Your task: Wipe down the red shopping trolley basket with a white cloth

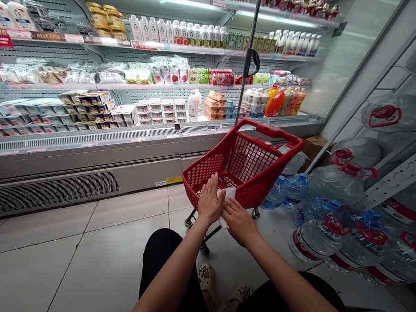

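Both my hands are close together in front of a red shopping cart (260, 192). My left hand (210, 202) is held up with its fingers stretched out, its thumb side against a folded white cloth (230, 192). Across the cloth lie the fingers of my right hand (238, 220), gripping it; part of the cloth shows above the fingers and part below. Whether it is paper or fabric I cannot tell. The cart's basket has a perforated plastic wall and stands on metal legs with small wheels.
A lit refrigerated display (149, 142) with several shelves of yogurt, bottles and packets runs along the back. Large water bottles (316, 241) with red handles crowd the right side, some on a white rack (409, 171). Pale floor tiles (113, 260) lie to the left.
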Available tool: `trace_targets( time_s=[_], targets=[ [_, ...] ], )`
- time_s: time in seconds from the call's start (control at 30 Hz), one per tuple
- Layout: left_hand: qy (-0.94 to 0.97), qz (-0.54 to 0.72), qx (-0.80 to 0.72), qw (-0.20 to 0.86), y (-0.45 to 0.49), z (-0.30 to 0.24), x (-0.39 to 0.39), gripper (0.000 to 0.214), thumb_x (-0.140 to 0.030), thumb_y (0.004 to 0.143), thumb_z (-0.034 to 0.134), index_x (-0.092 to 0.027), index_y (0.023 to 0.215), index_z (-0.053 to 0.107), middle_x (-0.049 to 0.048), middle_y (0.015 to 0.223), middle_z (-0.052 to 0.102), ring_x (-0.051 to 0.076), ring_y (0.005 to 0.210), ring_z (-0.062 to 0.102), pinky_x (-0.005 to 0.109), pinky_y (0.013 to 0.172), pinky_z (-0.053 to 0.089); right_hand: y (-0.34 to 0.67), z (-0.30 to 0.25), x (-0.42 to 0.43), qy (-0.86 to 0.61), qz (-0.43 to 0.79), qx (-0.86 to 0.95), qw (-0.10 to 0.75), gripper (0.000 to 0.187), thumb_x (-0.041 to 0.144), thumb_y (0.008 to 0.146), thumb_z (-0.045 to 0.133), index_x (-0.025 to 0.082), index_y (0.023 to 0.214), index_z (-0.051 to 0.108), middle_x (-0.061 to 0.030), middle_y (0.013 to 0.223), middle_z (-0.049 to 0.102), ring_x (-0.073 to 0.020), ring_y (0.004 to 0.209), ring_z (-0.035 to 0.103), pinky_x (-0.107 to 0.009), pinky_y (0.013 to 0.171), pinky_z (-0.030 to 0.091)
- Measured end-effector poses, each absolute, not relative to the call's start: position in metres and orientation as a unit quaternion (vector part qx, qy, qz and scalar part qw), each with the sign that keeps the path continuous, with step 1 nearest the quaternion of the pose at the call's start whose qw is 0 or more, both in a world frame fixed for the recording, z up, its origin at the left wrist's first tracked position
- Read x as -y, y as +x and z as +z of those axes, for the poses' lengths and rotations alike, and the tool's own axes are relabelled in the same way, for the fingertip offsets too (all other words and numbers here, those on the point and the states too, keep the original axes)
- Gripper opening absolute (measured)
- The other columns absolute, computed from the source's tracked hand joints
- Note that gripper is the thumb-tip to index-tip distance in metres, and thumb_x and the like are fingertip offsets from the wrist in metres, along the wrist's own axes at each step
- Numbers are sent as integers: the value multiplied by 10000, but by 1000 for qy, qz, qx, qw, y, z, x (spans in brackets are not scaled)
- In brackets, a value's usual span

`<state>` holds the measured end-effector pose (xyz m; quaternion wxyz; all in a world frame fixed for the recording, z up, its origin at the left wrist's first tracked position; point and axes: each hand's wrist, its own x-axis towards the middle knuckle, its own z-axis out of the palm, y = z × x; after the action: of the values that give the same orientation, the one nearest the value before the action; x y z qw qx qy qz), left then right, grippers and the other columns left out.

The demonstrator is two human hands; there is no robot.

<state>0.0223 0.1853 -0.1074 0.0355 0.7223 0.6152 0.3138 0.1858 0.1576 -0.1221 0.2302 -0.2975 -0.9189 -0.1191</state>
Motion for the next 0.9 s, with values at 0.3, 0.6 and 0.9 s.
trace_targets(
  time_s=[0.3, 0.6, 0.9],
  targets=[
    [748, 267, -607, 24, 1, -108, -171, 789, -630, 1082, 267, -197, 1707, 57, 88, 1761, 207, 227, 1629, 186, 451, 1324, 221, 263, -101, -229, -406, -133, 881, 205, 647, 139, 946, 489, 209, 1588, 466, -83, 1556, 580, -243, 1447, 521, -476, 1264, 336],
    [704, 250, -664, 15, -7, -92, -174, 787, -635, 1081, 267, -207, 1710, 65, 100, 1766, 167, 260, 1630, 182, 470, 1311, 245, 199, -112, -174, -350, -108, 901, 233, 773, 58, 894, 473, 172, 1648, 347, -83, 1653, 458, -220, 1541, 392, -456, 1290, 310],
    [719, 228, -656, -20, -17, -80, -160, 753, -657, 1078, 235, -274, 1710, 91, 50, 1755, 230, 218, 1609, 261, 428, 1268, 324, 257, -91, -175, -372, -167, 886, 221, 836, 32, 916, 415, 233, 1695, 190, -39, 1680, 407, -212, 1539, 403, -467, 1288, 303]
  ],
)
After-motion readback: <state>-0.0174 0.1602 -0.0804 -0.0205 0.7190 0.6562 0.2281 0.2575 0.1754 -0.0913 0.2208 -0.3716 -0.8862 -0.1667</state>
